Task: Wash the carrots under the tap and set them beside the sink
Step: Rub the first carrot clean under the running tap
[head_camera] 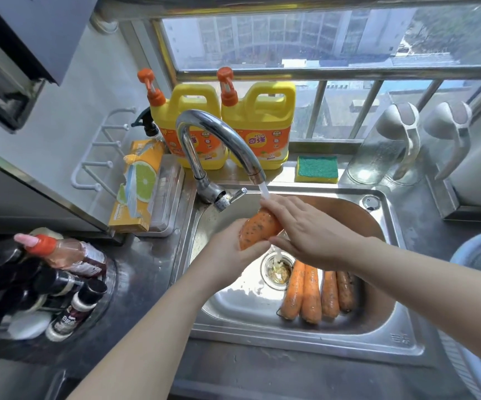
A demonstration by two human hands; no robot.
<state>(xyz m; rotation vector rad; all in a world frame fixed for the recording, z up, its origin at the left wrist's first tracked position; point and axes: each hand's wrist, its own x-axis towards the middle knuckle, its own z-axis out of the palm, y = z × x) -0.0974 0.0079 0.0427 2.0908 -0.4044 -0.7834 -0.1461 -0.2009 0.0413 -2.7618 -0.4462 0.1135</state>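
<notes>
The left hand (235, 251) and right hand (305, 229) both grasp one carrot (258, 228) under the tap (219, 140) stream, over the sink's (392, 346) far-left part; the right hand hides its tip. Four more carrots (317, 293) lie beside the drain (278, 269). Detergent jugs (193, 140) and a sponge (316, 168) line the table's (147, 264) far edge, and blurred bottles (60, 272) crowd its left.

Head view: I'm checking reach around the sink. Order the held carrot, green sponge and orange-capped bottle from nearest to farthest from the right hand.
1. The held carrot, in the right hand itself.
2. The green sponge, on the ledge behind the sink.
3. The orange-capped bottle, far left on the counter.
</notes>
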